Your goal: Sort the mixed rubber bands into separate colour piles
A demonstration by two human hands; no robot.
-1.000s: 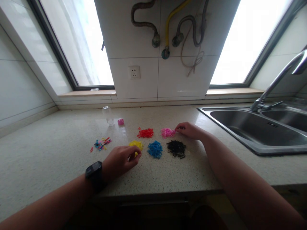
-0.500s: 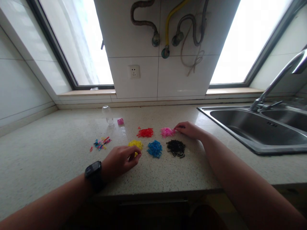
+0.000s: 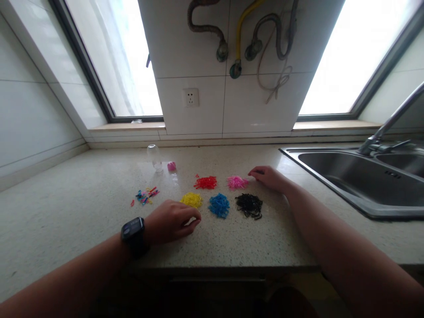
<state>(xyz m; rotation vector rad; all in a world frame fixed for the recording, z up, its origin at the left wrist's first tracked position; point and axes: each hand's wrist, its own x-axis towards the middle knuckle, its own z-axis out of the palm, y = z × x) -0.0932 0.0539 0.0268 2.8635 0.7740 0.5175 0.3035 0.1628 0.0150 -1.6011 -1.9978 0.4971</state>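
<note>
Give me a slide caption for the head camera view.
Two hands beside small sorted piles of yellow, red, blue, pink and black pieces on a speckled counter.

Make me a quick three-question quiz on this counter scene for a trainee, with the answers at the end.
1. True or false: the left hand holds the glass bottle.
2. Which pile is nearest the right hand?
a) red
b) pink
c) multicolored
3. Fill in: the blue pile lies between the yellow pile and the ____ pile.

Key: 1. False, the glass bottle is on the counter; 2. b; 3. black.
</note>
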